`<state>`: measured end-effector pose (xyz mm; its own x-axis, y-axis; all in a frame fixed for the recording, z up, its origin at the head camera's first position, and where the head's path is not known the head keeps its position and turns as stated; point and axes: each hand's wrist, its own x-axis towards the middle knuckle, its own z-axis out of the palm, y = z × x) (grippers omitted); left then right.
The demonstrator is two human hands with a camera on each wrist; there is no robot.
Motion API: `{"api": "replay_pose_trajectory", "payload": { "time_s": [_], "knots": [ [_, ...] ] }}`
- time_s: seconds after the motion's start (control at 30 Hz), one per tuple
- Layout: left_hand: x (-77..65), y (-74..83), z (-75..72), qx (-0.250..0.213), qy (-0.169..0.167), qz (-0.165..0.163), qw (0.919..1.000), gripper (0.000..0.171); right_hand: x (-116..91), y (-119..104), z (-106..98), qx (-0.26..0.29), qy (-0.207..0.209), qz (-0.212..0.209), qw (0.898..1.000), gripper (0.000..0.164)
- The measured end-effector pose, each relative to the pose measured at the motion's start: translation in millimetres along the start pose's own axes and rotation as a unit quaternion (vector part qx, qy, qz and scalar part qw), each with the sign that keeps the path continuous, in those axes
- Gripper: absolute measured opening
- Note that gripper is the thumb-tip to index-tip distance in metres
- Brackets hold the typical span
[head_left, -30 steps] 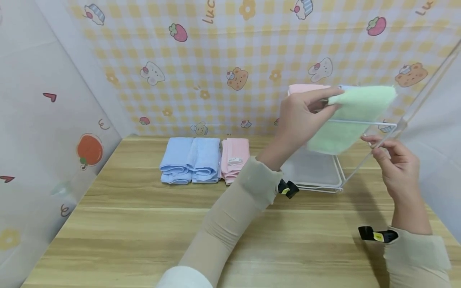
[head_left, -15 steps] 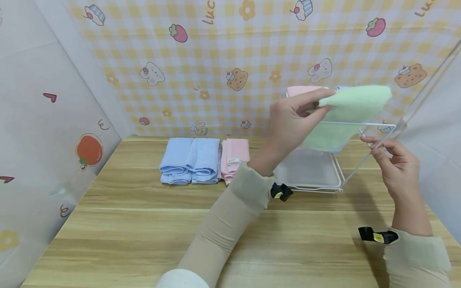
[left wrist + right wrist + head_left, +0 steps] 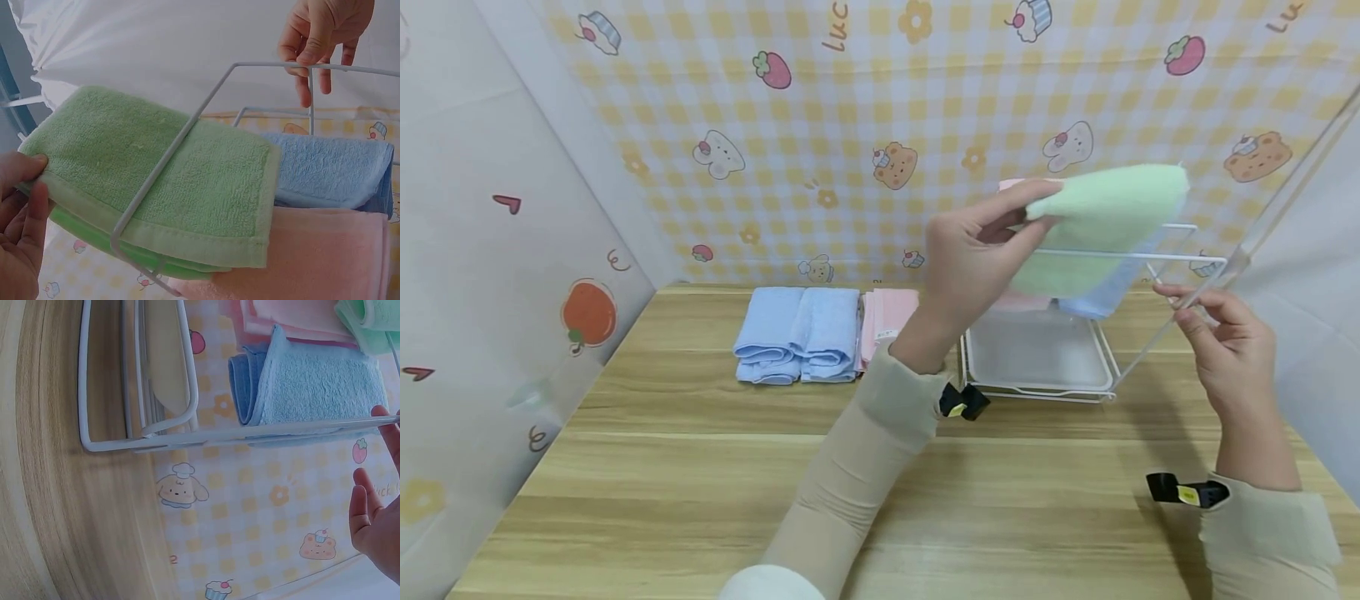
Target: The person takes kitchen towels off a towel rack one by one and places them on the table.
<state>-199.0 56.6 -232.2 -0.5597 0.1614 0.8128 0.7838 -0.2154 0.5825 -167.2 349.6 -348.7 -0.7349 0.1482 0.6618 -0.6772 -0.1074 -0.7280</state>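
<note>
My left hand (image 3: 970,258) pinches one edge of a folded green towel (image 3: 1105,208) between thumb and fingers. The towel slants upward inside a white wire rack (image 3: 1223,263), and the rack's upper bar crosses in front of it. On the right, my right hand (image 3: 1232,358) holds a side wire of the rack with thumb and fingertips. Farther back, a blue towel (image 3: 331,169) and a pink towel (image 3: 325,250) hang at the rack; the green one partly hides both in the head view.
A pale tray (image 3: 1037,350) forms the rack's base on the wooden table (image 3: 1000,517). Left of the rack lie folded blue towels (image 3: 797,333) and a folded pink towel (image 3: 891,310), partly behind my left wrist. A patterned cloth backdrop (image 3: 820,100) rises behind.
My left hand has moved left with the green towel, uncovering more of the blue towel behind it and the tray below. The right hand has stayed on the rack.
</note>
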Motion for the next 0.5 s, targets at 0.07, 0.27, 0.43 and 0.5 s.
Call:
{"api": "replay_pose_trajectory", "payload": {
  "time_s": [0.07,0.27,0.43,0.5],
  "knots": [
    [-1.0,0.7,-3.4,-0.013,0.007,-0.002,0.9999,0.026,0.3,-0.1,0.5,0.000,-0.001,-0.001,1.000,0.005],
    [-5.7,2.0,-12.5,-0.028,0.023,0.011,0.9993,0.026,0.9,0.3,0.5,0.002,0.000,-0.007,1.000,0.005],
    [-12.4,2.6,-21.6,-0.022,0.029,0.041,0.9985,0.024,0.6,1.7,0.0,-0.075,0.009,-0.022,0.997,0.006],
    [-15.4,2.2,-25.5,-0.019,0.029,0.055,0.9979,0.023,0.5,1.5,-0.1,-0.140,0.019,-0.030,0.989,0.007]
  ]
}}
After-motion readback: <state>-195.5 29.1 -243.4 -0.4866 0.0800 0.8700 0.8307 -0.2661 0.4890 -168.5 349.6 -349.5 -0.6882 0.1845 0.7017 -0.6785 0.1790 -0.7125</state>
